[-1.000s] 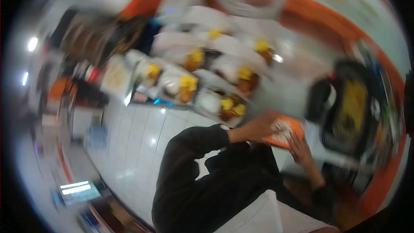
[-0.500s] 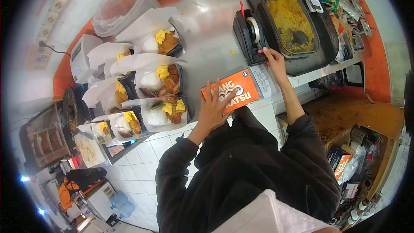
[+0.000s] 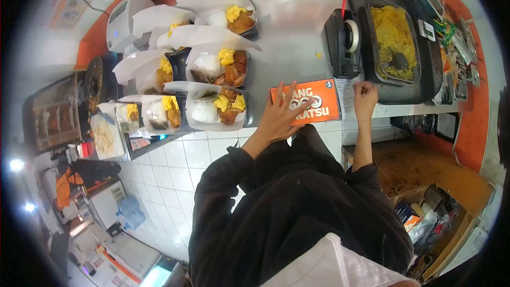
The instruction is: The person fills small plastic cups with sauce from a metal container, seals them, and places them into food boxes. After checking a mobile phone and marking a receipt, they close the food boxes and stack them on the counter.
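My left hand [image 3: 277, 118] lies with fingers spread on the lid of a closed orange food box [image 3: 323, 107] at the counter's front edge. My right hand [image 3: 366, 99] is off to the right of the box, with its fingers pinched together; whatever is between the fingertips is too small to make out. Just beyond that hand stands a black tape dispenser [image 3: 336, 48] with a white tape roll [image 3: 351, 36]. A printed paper slip [image 3: 347, 93] lies between the box and my right hand.
Several open boxes [image 3: 215, 107] with rice, fried cutlet and yellow egg stand at left. On the right, a tray of yellow food [image 3: 394, 42] rests on a black board [image 3: 427, 82]. A white device [image 3: 127, 21] sits at the back left; a wooden shelf [image 3: 441, 167] is below right.
My right hand has come away from the tape dispenser, moving towards me with its fingers pinched. My left hand stays on the orange box. The whole view has shifted.
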Motion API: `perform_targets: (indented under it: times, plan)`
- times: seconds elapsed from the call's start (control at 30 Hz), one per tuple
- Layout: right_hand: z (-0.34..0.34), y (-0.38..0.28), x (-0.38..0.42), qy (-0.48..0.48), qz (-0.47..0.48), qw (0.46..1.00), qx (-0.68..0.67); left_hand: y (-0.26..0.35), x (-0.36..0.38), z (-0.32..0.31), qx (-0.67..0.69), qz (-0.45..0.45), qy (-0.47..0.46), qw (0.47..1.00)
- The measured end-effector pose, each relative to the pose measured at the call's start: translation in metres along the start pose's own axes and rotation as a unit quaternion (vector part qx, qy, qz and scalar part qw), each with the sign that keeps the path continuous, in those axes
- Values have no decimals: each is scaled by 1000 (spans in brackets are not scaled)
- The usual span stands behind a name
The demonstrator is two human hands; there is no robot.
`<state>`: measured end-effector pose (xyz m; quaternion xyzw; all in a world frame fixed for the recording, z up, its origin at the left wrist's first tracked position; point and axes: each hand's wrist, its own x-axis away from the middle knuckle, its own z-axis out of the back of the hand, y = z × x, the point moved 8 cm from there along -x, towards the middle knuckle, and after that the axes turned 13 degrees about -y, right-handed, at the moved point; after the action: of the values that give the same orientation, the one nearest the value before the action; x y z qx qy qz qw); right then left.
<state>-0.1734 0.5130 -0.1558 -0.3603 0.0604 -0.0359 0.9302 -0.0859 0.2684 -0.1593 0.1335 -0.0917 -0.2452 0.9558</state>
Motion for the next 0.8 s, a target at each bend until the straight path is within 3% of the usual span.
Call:
perform_targets:
  times: [0.1,0.17,0.23,0.3,0.43,0.5,0.53,0.57,0.63,0.7,0.73,0.8]
  plan:
    - [-2,19,31,-43,-108,969,-220,-4,-2,-6,37,-4,5,999]
    - [5,-23,61,-76,-80,939,-325,-3,-2,-7,29,3,1,1000]
    - [-35,-35,98,-184,-96,868,-450,-1,0,-4,11,8,-1,1000]
    - [-75,-44,129,-237,-92,842,-476,-1,-1,1,16,-2,10,1000]
    - [-101,-32,136,-216,-97,857,-458,-4,-1,-1,-1,9,19,1000]
    - [-96,-21,134,-179,18,929,-324,-2,-2,-2,-23,10,-1,1000]
    - [-102,-19,135,-197,203,945,-164,-1,-2,-2,-24,13,-1,1000]
    - [-97,-13,122,-198,206,944,-166,-1,-2,-1,-23,12,4,1000]
    - [-72,-49,122,-107,445,889,-17,-2,-1,0,-26,21,10,999]
    - [-81,-45,117,-183,347,920,-17,-4,-3,-1,-12,9,-6,1000]
    - [-96,-26,120,-243,239,938,66,-1,-1,8,-23,11,-34,999]
    - [-72,-62,123,-224,143,960,-84,2,10,15,1,20,17,1000]
